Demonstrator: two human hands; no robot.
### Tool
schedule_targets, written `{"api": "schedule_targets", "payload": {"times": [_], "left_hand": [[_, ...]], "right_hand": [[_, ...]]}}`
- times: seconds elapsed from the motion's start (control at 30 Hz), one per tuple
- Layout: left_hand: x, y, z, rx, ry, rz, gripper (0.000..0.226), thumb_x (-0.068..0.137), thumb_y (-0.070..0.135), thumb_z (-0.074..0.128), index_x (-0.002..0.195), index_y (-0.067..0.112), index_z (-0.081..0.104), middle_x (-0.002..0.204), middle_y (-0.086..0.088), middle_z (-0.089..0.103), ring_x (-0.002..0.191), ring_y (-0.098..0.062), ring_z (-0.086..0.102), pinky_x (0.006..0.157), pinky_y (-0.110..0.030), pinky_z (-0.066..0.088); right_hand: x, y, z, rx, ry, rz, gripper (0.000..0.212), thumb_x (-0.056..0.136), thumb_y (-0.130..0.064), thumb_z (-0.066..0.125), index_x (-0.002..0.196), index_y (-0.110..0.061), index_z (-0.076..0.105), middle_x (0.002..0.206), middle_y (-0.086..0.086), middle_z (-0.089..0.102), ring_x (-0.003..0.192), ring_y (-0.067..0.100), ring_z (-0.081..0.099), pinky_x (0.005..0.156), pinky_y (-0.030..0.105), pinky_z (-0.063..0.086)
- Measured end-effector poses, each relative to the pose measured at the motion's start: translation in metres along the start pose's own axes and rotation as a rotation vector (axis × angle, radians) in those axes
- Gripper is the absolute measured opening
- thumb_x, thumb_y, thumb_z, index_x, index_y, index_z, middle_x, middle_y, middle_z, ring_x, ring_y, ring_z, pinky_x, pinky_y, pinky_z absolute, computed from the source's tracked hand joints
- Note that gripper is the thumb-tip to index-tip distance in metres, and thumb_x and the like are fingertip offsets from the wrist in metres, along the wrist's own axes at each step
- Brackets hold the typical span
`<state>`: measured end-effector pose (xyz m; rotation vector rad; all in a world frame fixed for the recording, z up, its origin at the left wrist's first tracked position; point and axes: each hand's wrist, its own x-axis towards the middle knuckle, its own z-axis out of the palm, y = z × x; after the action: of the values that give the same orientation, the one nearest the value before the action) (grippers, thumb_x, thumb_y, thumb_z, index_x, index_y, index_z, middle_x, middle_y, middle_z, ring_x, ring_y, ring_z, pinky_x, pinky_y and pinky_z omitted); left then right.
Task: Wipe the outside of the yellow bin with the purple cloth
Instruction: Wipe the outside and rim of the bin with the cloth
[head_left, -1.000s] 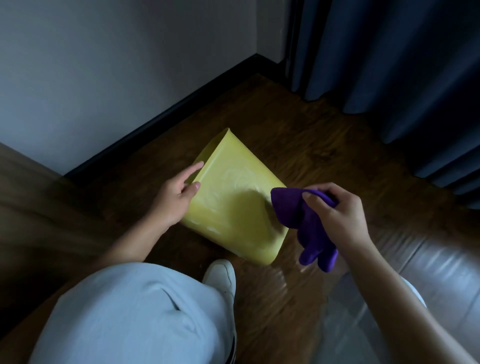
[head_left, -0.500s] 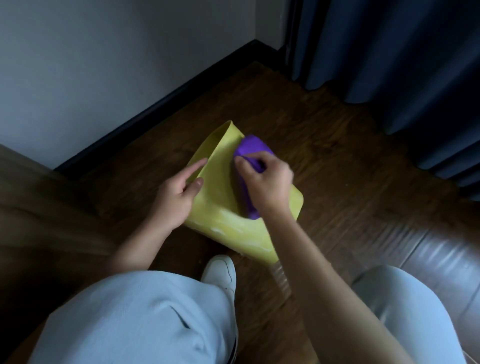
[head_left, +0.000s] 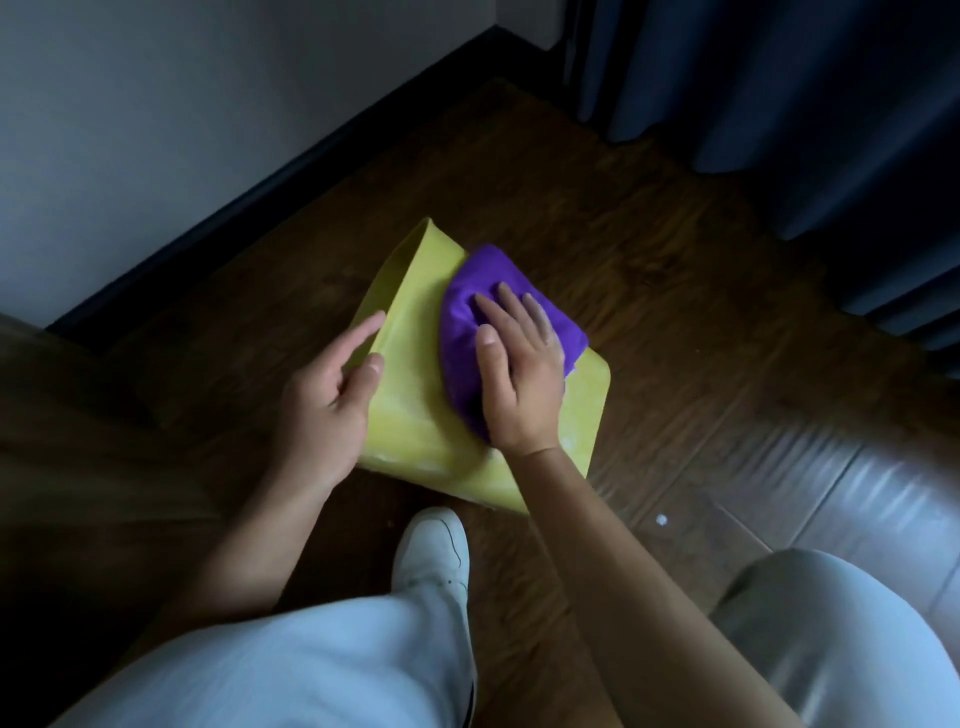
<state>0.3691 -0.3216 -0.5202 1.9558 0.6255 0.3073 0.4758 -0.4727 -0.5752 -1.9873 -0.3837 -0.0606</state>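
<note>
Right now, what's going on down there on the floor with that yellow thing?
A person is cleaning a yellow bin that lies tipped on its side on the wooden floor. The left hand steadies the bin near its open rim, thumb on the wall. The right hand presses a purple cloth flat against the bin's upward-facing outer wall, fingers spread. A white shoe stands just in front of the bin.
</note>
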Motion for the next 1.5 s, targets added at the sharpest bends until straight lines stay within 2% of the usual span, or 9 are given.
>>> {"api": "schedule_targets", "payload": {"times": [0.27, 0.43, 0.57, 0.8, 0.93, 1.13, 1.27, 1.33, 1.5], "left_hand": [[-0.005, -0.015, -0.002, -0.007, 0.081, -0.004, 0.037, 0.104, 0.018, 0.055, 0.133, 0.041, 0.059, 0.138, 0.004, 0.065, 0.127, -0.008, 0.06, 0.098, -0.009, 0.045], [-0.008, -0.015, 0.001, -0.001, 0.091, -0.002, 0.038, 0.104, 0.019, 0.056, 0.135, 0.04, 0.06, 0.116, 0.029, 0.069, 0.089, 0.007, 0.061, 0.08, -0.005, 0.047], [-0.009, -0.01, 0.003, 0.021, 0.074, 0.013, 0.038, 0.105, 0.018, 0.055, 0.14, 0.031, 0.06, 0.137, 0.009, 0.064, 0.118, 0.009, 0.059, 0.091, -0.002, 0.042], [-0.013, -0.007, 0.011, 0.098, 0.121, 0.175, 0.038, 0.103, 0.019, 0.055, 0.139, 0.016, 0.062, 0.124, 0.023, 0.062, 0.11, 0.017, 0.059, 0.094, -0.009, 0.045], [-0.017, -0.011, 0.016, 0.112, 0.171, 0.199, 0.037, 0.1, 0.022, 0.056, 0.136, 0.02, 0.064, 0.088, 0.045, 0.062, 0.077, 0.003, 0.057, 0.077, -0.006, 0.043], [-0.018, -0.016, 0.016, 0.12, 0.211, 0.176, 0.034, 0.102, 0.019, 0.058, 0.136, 0.019, 0.065, 0.085, 0.039, 0.064, 0.074, -0.003, 0.055, 0.071, -0.018, 0.049], [-0.02, -0.014, 0.016, 0.085, 0.225, 0.129, 0.034, 0.102, 0.015, 0.058, 0.136, 0.018, 0.065, 0.078, 0.01, 0.064, 0.064, -0.012, 0.052, 0.057, -0.026, 0.048], [-0.021, -0.011, 0.017, 0.088, 0.201, 0.105, 0.035, 0.103, 0.014, 0.057, 0.136, 0.021, 0.064, 0.078, 0.013, 0.06, 0.063, -0.006, 0.048, 0.058, -0.015, 0.043], [-0.013, -0.017, 0.003, 0.124, 0.021, 0.046, 0.044, 0.104, 0.029, 0.055, 0.146, 0.04, 0.051, 0.077, 0.016, 0.052, 0.068, -0.013, 0.044, 0.063, -0.03, 0.037]], "right_hand": [[-0.008, 0.064, -0.02, -0.379, -0.041, 0.318, 0.072, 0.089, -0.071, 0.029, 0.152, -0.04, 0.042, 0.167, 0.0, 0.031, 0.155, 0.032, 0.023, 0.121, 0.056, 0.021], [-0.024, 0.081, -0.039, -0.26, 0.038, 0.469, 0.076, 0.085, -0.072, 0.028, 0.153, -0.04, 0.043, 0.166, 0.003, 0.032, 0.153, 0.029, 0.027, 0.121, 0.05, 0.026], [-0.04, 0.061, -0.028, -0.229, 0.045, 0.352, 0.075, 0.085, -0.074, 0.043, 0.152, -0.04, 0.045, 0.17, 0.003, 0.024, 0.156, 0.027, 0.02, 0.123, 0.05, 0.022], [-0.023, -0.008, 0.014, -0.188, -0.034, -0.033, 0.069, 0.086, -0.063, 0.061, 0.15, -0.039, 0.049, 0.168, 0.001, 0.029, 0.157, 0.028, 0.019, 0.121, 0.057, 0.022], [0.002, -0.026, 0.027, -0.169, -0.037, -0.064, 0.058, 0.09, -0.051, 0.056, 0.146, -0.036, 0.055, 0.164, 0.0, 0.038, 0.154, 0.034, 0.025, 0.119, 0.06, 0.024], [0.024, 0.02, 0.011, -0.244, 0.027, 0.154, 0.06, 0.084, -0.05, 0.049, 0.141, -0.036, 0.06, 0.155, 0.002, 0.05, 0.146, 0.033, 0.039, 0.116, 0.055, 0.03], [0.016, 0.067, -0.019, -0.339, 0.048, 0.28, 0.065, 0.083, -0.053, 0.045, 0.143, -0.031, 0.057, 0.152, 0.004, 0.051, 0.14, 0.034, 0.044, 0.11, 0.053, 0.039], [0.005, 0.086, -0.033, -0.356, 0.049, 0.368, 0.063, 0.086, -0.051, 0.045, 0.146, -0.032, 0.052, 0.156, 0.006, 0.045, 0.139, 0.036, 0.041, 0.108, 0.052, 0.04], [-0.016, 0.117, -0.062, -0.372, 0.047, 0.571, 0.053, 0.097, -0.036, 0.051, 0.149, -0.029, 0.044, 0.148, 0.015, 0.045, 0.13, 0.039, 0.048, 0.1, 0.051, 0.046]]}}
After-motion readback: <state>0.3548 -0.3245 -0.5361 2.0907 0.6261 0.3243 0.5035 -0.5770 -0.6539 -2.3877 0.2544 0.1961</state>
